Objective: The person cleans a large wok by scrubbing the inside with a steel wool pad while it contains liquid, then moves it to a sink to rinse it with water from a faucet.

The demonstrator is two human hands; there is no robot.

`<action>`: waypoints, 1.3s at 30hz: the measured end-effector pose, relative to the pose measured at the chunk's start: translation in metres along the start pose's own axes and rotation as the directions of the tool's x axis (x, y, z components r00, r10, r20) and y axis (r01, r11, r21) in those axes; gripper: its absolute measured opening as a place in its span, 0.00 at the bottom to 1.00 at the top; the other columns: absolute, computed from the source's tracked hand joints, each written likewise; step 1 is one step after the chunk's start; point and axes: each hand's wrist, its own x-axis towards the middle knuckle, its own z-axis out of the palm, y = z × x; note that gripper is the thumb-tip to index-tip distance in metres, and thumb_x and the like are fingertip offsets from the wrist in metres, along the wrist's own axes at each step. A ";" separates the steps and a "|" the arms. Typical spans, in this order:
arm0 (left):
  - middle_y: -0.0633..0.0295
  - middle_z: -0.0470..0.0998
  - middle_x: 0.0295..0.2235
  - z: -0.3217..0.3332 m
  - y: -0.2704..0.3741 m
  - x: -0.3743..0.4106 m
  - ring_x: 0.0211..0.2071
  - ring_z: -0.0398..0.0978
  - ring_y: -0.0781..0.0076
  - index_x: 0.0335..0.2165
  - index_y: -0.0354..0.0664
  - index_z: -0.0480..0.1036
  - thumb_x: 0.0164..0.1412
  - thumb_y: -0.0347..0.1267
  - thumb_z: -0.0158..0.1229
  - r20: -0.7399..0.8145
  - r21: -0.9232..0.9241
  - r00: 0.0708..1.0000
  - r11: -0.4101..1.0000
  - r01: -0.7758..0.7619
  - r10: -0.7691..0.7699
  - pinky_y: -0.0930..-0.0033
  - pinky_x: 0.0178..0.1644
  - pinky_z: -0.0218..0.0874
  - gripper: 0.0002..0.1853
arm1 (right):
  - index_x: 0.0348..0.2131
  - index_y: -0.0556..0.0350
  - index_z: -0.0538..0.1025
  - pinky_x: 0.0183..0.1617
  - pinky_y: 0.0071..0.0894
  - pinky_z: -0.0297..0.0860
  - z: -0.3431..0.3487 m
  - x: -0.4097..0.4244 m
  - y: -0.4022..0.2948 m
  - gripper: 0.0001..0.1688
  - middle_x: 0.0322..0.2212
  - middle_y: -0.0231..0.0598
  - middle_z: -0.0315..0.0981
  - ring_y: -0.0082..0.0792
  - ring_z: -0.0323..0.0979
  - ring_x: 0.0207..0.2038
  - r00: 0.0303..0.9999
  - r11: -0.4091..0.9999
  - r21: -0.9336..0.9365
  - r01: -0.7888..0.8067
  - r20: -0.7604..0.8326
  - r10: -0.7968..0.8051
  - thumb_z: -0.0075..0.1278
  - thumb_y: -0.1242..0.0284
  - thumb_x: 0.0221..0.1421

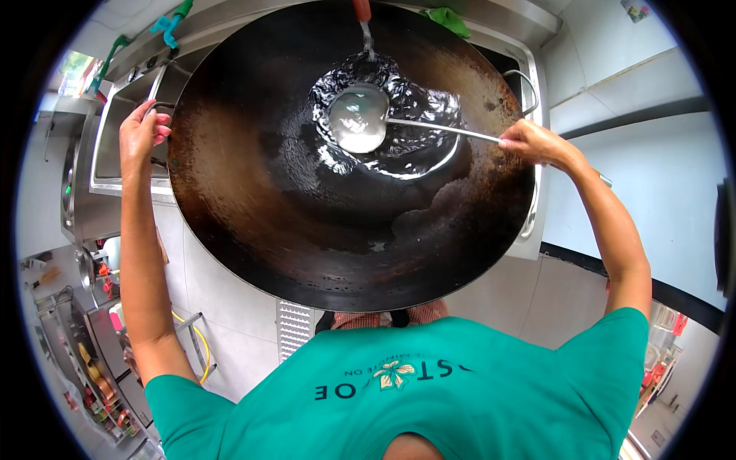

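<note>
A large dark wok (241,230) with brown, worn patches rests over a steel sink (106,155). My left hand (144,131) grips the metal loop handle (165,105) on its left side. In my right hand (532,142) is the thin handle of a metal wok ladle (359,118), near the wok's right rim. The ladle's bowl lies among the rippling water (414,152) inside the wok. From the orange-red hose end (361,10) at the top, a stream of water (368,41) pours into the wok.
A second loop handle (532,95) sticks out on the wok's right. A green cloth (448,22) lies behind the rim. Blue-green taps (168,26) stand at the upper left. A pale panel or counter (644,195) is at right. A yellow hose (202,345) runs along the tiled floor (230,310).
</note>
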 end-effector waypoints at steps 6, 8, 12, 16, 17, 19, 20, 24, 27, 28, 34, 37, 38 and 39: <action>0.61 0.72 0.22 0.000 -0.001 0.002 0.16 0.67 0.84 0.43 0.35 0.61 0.52 0.27 0.41 0.021 -0.015 1.000 1.000 0.001 0.000 0.86 0.18 0.55 0.17 | 0.22 0.61 0.73 0.08 0.17 0.49 0.012 -0.055 -0.016 0.17 0.06 0.25 0.54 0.17 0.53 0.07 0.967 0.954 0.231 -0.194 0.211 0.146 0.51 0.62 0.42; 0.61 0.72 0.22 0.001 -0.001 0.003 0.16 0.67 0.84 0.43 0.36 0.61 0.52 0.27 0.41 0.027 -0.012 1.000 1.000 0.005 -0.004 0.86 0.18 0.55 0.17 | 0.22 0.61 0.74 0.08 0.16 0.51 0.010 -0.083 -0.020 0.18 0.05 0.25 0.55 0.17 0.54 0.07 0.959 0.950 0.227 -0.212 0.237 0.157 0.54 0.62 0.39; 0.62 0.72 0.23 0.000 -0.001 0.003 0.16 0.66 0.84 0.43 0.36 0.60 0.53 0.27 0.41 0.028 -0.003 0.999 1.000 0.016 -0.016 0.86 0.18 0.55 0.17 | 0.18 0.61 0.74 0.09 0.16 0.52 0.006 -0.154 -0.026 0.12 0.05 0.27 0.57 0.16 0.54 0.07 0.964 0.948 0.190 -0.255 0.133 0.232 0.52 0.68 0.37; 0.62 0.72 0.23 -0.001 0.000 0.001 0.15 0.66 0.84 0.43 0.36 0.60 0.52 0.26 0.41 0.026 -0.007 0.999 1.000 0.022 -0.022 0.86 0.18 0.55 0.17 | 0.13 0.64 0.70 0.11 0.19 0.49 -0.004 -0.233 -0.031 0.10 0.05 0.29 0.55 0.19 0.47 0.09 0.956 0.950 0.121 -0.288 -0.013 0.292 0.50 0.73 0.35; 0.62 0.72 0.23 0.000 0.000 0.003 0.15 0.66 0.84 0.43 0.36 0.60 0.52 0.26 0.41 0.029 -0.018 0.999 1.000 0.020 -0.019 0.86 0.18 0.55 0.17 | 0.12 0.65 0.68 0.13 0.21 0.48 -0.007 -0.252 -0.028 0.12 0.05 0.31 0.52 0.21 0.44 0.10 0.939 0.936 0.108 -0.336 -0.038 0.341 0.50 0.73 0.36; 0.62 0.72 0.22 0.001 -0.001 0.003 0.15 0.66 0.83 0.43 0.36 0.60 0.52 0.26 0.41 0.025 -0.036 0.999 0.999 0.022 -0.022 0.86 0.18 0.55 0.17 | 0.12 0.65 0.65 0.13 0.23 0.48 -0.007 -0.275 -0.020 0.13 0.05 0.34 0.50 0.24 0.44 0.10 0.904 0.925 0.143 -0.352 -0.204 0.375 0.48 0.73 0.37; 0.62 0.72 0.22 0.000 -0.003 0.003 0.15 0.66 0.83 0.43 0.35 0.60 0.52 0.26 0.41 0.019 -0.044 1.000 0.999 0.024 -0.024 0.85 0.18 0.55 0.17 | 0.12 0.65 0.64 0.14 0.25 0.48 -0.007 -0.279 -0.019 0.13 0.06 0.35 0.49 0.26 0.44 0.11 0.878 0.922 0.159 -0.354 -0.284 0.386 0.48 0.73 0.38; 0.61 0.71 0.22 0.002 0.000 0.005 0.15 0.66 0.82 0.44 0.34 0.58 0.51 0.25 0.40 0.033 -0.052 0.999 0.999 0.014 -0.013 0.85 0.17 0.55 0.19 | 0.14 0.65 0.63 0.16 0.28 0.49 -0.009 -0.233 0.000 0.14 0.08 0.42 0.48 0.32 0.46 0.12 0.858 0.921 -0.240 -0.305 -0.488 0.157 0.46 0.73 0.42; 0.61 0.71 0.22 0.002 -0.002 0.006 0.15 0.66 0.83 0.45 0.34 0.58 0.50 0.24 0.40 0.033 -0.055 0.999 0.998 0.010 -0.008 0.85 0.17 0.55 0.20 | 0.17 0.64 0.65 0.20 0.36 0.53 -0.004 -0.164 0.016 0.13 0.11 0.50 0.55 0.44 0.54 0.15 0.814 0.904 -0.311 -0.293 -0.578 0.064 0.45 0.71 0.44; 0.61 0.71 0.22 0.002 -0.004 0.006 0.14 0.66 0.83 0.45 0.34 0.58 0.50 0.24 0.40 0.033 -0.050 0.999 0.999 0.001 0.001 0.85 0.17 0.55 0.20 | 0.17 0.63 0.66 0.22 0.39 0.55 -0.002 -0.141 0.016 0.12 0.13 0.51 0.58 0.47 0.57 0.17 0.790 0.901 -0.323 -0.289 -0.613 0.033 0.45 0.71 0.44; 0.60 0.71 0.21 0.005 0.000 0.000 0.14 0.66 0.83 0.45 0.34 0.58 0.50 0.26 0.40 0.011 -0.074 1.000 0.997 -0.007 0.008 0.85 0.16 0.55 0.20 | 0.20 0.63 0.70 0.27 0.40 0.60 0.009 -0.035 0.023 0.12 0.17 0.54 0.64 0.49 0.65 0.23 0.841 0.943 -0.272 -0.190 -0.541 0.013 0.44 0.70 0.45; 0.60 0.71 0.21 0.005 0.002 -0.002 0.14 0.66 0.83 0.45 0.33 0.58 0.50 0.25 0.40 0.010 -0.060 1.000 0.998 -0.016 0.017 0.85 0.17 0.55 0.20 | 0.22 0.65 0.70 0.22 0.36 0.61 0.018 -0.007 0.017 0.14 0.12 0.50 0.62 0.39 0.65 0.16 0.941 0.990 -0.116 -0.082 -0.335 0.038 0.44 0.68 0.46; 0.60 0.71 0.21 0.006 0.003 -0.003 0.14 0.66 0.83 0.45 0.33 0.57 0.50 0.25 0.39 0.014 -0.062 1.000 0.998 -0.021 0.022 0.85 0.17 0.55 0.21 | 0.23 0.66 0.70 0.14 0.32 0.59 0.021 -0.003 0.014 0.15 0.10 0.43 0.60 0.30 0.62 0.13 0.960 0.995 0.021 -0.098 -0.262 0.100 0.44 0.67 0.47; 0.60 0.71 0.21 0.004 0.002 -0.003 0.14 0.66 0.82 0.45 0.33 0.57 0.50 0.25 0.39 0.009 -0.061 1.000 0.998 -0.018 0.019 0.85 0.17 0.55 0.21 | 0.24 0.65 0.71 0.10 0.25 0.55 0.018 -0.008 -0.008 0.16 0.09 0.35 0.58 0.25 0.59 0.10 0.972 0.982 0.106 -0.154 -0.164 0.170 0.43 0.66 0.48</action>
